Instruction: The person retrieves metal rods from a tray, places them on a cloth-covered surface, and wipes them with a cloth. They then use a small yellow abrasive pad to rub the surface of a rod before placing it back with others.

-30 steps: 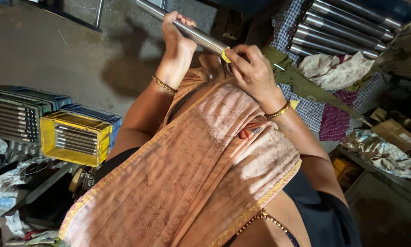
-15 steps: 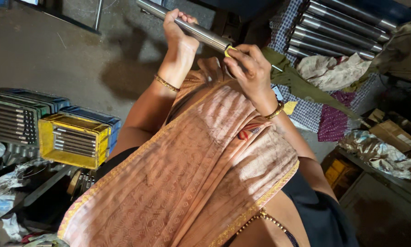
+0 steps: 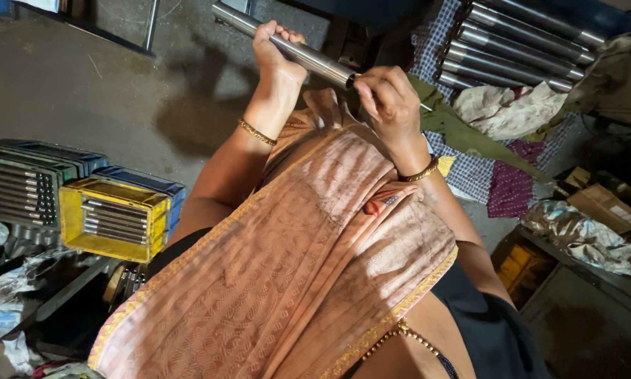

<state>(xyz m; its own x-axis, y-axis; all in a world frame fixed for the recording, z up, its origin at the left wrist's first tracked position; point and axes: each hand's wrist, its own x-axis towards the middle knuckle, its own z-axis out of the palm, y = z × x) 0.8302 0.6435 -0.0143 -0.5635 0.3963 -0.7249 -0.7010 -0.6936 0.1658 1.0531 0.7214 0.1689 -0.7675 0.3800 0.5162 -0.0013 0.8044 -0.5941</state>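
— Where's the steel rod (image 3: 308,56)?
— Held up in front of the person: the left hand (image 3: 277,49) is wrapped tight round its middle, the right hand (image 3: 389,98) pinched at its near end.
— How does it look?
— Long, round, polished grey, slanting up and away.
— And around it?
— Concrete floor (image 3: 84,91) below, more rods (image 3: 519,38) laid on checked cloth (image 3: 470,168), and a yellow crate (image 3: 112,217) of rods to the left.

shiny silver rod (image 3: 308,56), more silver rods (image 3: 519,35) on blue-and-white checked cloth (image 3: 470,172), olive green rag (image 3: 463,130), peach sari (image 3: 294,267) with woven pattern and gold border, gold bangles (image 3: 256,132), bright yellow crate (image 3: 112,217) beside blue crates (image 3: 143,179), grey floor (image 3: 84,91)
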